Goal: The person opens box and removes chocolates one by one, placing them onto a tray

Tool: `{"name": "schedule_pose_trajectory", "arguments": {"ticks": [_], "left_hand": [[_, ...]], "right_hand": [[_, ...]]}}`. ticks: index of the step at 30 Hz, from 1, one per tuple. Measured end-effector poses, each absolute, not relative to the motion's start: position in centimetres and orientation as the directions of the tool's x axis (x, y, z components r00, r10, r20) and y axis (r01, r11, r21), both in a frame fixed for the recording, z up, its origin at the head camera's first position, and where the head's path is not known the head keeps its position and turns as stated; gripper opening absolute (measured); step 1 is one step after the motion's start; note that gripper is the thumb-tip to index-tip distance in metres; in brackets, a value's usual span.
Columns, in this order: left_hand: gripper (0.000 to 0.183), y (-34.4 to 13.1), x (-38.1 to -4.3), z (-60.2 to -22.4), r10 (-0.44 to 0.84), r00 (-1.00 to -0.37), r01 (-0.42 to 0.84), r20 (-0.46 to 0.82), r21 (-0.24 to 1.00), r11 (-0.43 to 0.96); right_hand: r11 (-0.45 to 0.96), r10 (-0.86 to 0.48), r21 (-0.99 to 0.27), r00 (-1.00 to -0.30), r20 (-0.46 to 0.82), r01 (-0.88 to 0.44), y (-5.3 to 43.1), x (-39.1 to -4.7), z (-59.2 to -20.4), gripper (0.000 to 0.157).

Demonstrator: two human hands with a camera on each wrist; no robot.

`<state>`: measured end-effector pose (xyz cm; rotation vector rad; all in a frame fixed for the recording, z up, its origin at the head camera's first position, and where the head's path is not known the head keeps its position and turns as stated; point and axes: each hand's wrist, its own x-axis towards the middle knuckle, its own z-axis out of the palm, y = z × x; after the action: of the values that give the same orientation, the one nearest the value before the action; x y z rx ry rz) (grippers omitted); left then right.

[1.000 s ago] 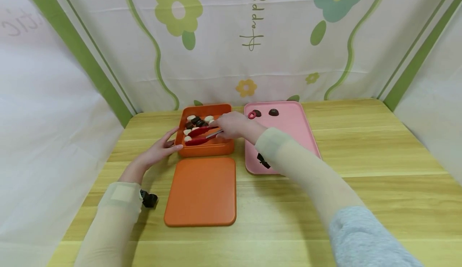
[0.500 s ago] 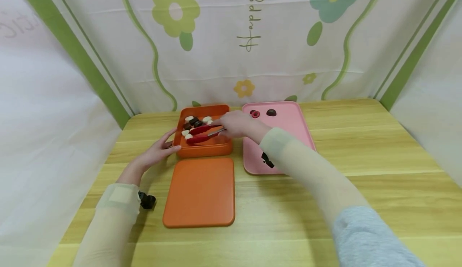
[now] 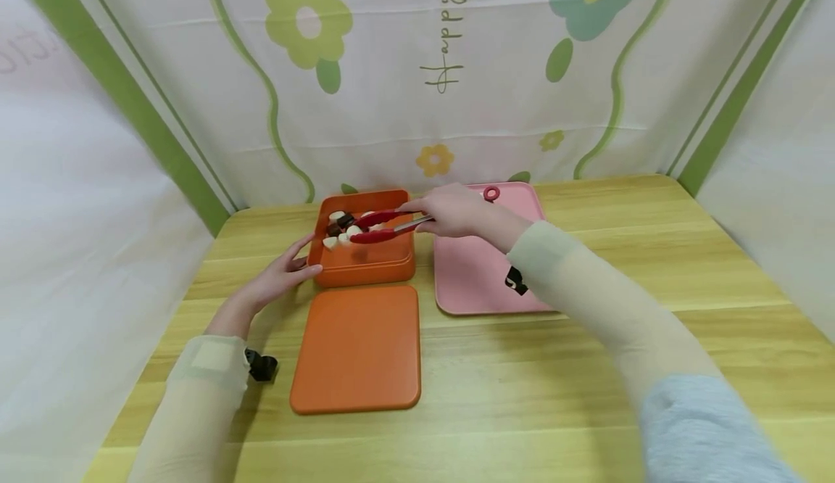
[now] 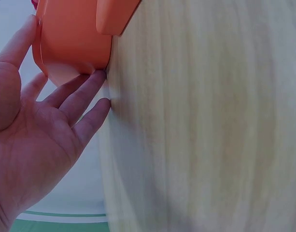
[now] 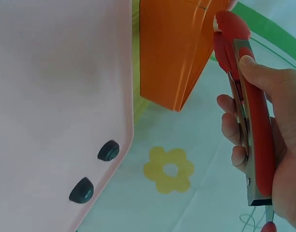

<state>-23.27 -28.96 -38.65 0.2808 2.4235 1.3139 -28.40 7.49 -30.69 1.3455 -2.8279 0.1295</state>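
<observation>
OK, my right hand (image 3: 453, 209) is gripping tongs (image 5: 258, 130), left hand (image 3: 279, 280) resting unclenched against box (image 3: 372, 275) at 8 o'clock; slack squeezing could drop pieces (image 3: 330, 242).

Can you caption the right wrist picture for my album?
Right hand holding tongs near the box, with two dark pieces on the tray.

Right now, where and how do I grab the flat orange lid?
Probably pinch the orange lid by its left and right edges, from the near side: it lies flat on the table, and the orange box stands close behind its far edge.
</observation>
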Motion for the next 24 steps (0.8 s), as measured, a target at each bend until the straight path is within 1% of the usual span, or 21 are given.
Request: {"name": "schedule_pose_trajectory", "arguments": {"ticks": [9,14,17,21,24], "left_hand": [[0.081,-29.0,-23.3,-38.7,0.348,-0.909,-0.005,-0.228,0.843,0.538],[0.081,-29.1,-23.3,-38.8,0.352,-0.907,-0.005,-0.23,0.843,0.538],[0.081,-29.1,-23.3,-38.8,0.354,-0.906,-0.004,-0.23,0.843,0.538],[0.081,-29.1,-23.3,-38.8,0.355,-0.907,-0.004,-0.228,0.846,0.533],[0.08,-29.1,-23.3,-38.8,0.354,-0.907,-0.007,-0.228,0.849,0.529]], "right_hand": [[0.609,-0.777,-0.092,-0.616,0.131,-0.788,10.9,-27.6,-30.1,0.046],[0.593,-0.782,-0.077,-0.596,0.182,-0.801,12.9,-27.0,-29.8,0.044],[0.589,-0.779,-0.07,-0.589,0.215,-0.805,14.1,-26.5,-29.5,0.045],[0.627,-0.746,-0.071,-0.624,0.23,-0.776,15.8,-25.6,-29.3,0.053],[0.665,-0.717,-0.059,-0.659,0.23,-0.744,17.1,-25.0,-29.3,0.054]]}}
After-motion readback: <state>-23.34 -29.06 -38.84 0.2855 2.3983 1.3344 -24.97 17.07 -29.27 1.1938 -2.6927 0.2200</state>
